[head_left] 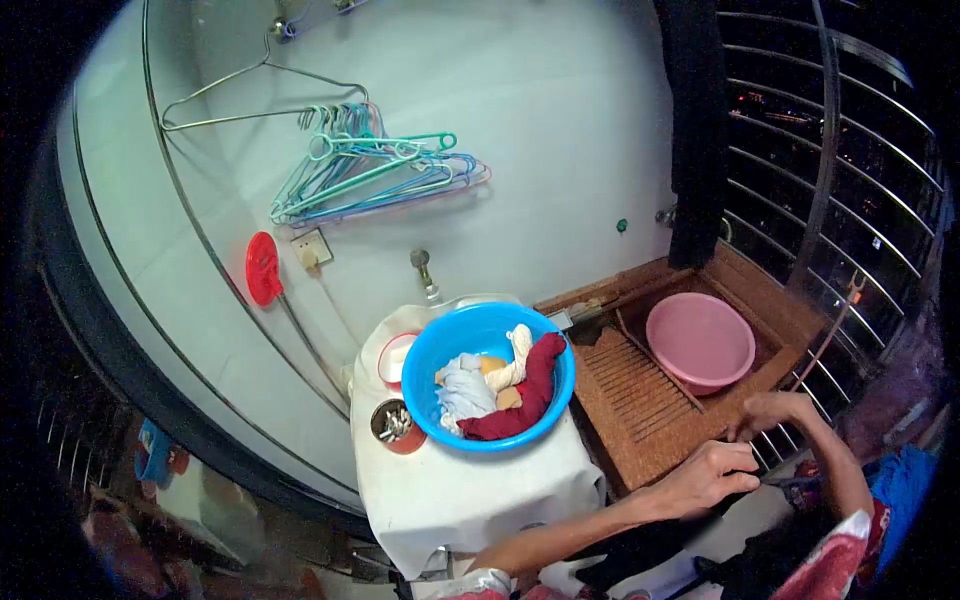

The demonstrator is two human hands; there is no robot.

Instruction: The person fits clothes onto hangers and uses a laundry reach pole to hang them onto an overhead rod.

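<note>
My left hand (715, 472) is closed, its fingers curled near the front edge of the brown washboard sink (650, 462). Dark cloth (690, 535) hangs beneath it and seems to be in its grip. Close by on the right, my right hand (772, 412) is bent down with its fingers drawn together; whatever they hold is hidden. Beyond the hands, a pink basin (700, 338) sits in the sink. To the left stands a blue basin (462, 335) with twisted clothes in it: a dark red piece (535, 390), a cream one (514, 362) and a pale blue one (465, 390).
A white-covered stand (450, 490) bears the blue basin, a tin of cigarette butts (398, 428) and a red-rimmed dish (395, 358). Several hangers (370, 175) hang on the wall above a tap (423, 268). Metal window bars (790, 150) run along the right.
</note>
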